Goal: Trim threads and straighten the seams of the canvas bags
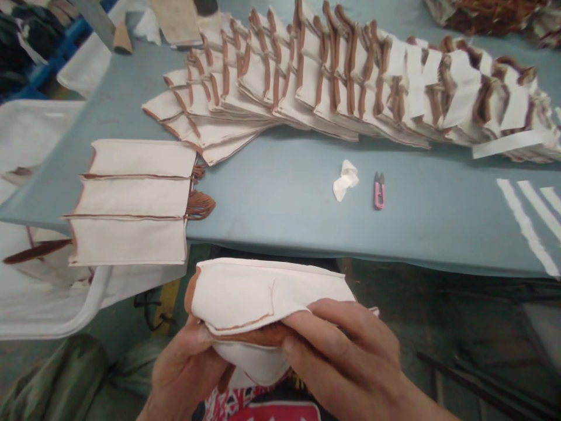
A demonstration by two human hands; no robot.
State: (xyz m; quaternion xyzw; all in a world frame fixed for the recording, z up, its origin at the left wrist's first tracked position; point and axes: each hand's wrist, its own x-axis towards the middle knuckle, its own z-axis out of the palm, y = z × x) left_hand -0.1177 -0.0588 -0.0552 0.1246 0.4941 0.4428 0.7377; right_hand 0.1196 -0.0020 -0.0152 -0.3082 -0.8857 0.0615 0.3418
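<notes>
Between my hands, in front of the table's near edge, is a sewn piece of off-white cloth with brown edging and a brown inner side. My left hand grips its left end, thumb on the brown edge. My right hand closes on the right part, fingers over the white cloth and thumb at the brown fold. Part of the piece is hidden behind the fingers. Left of it, a flat off-white sewn panel with brown seams and brown strips at its right side lies over the table edge.
A long row of similar sewn pieces stands along the back of the blue table. Pink thread snips, a white scrap and white strips lie nearer. White plastic bins stand at the left.
</notes>
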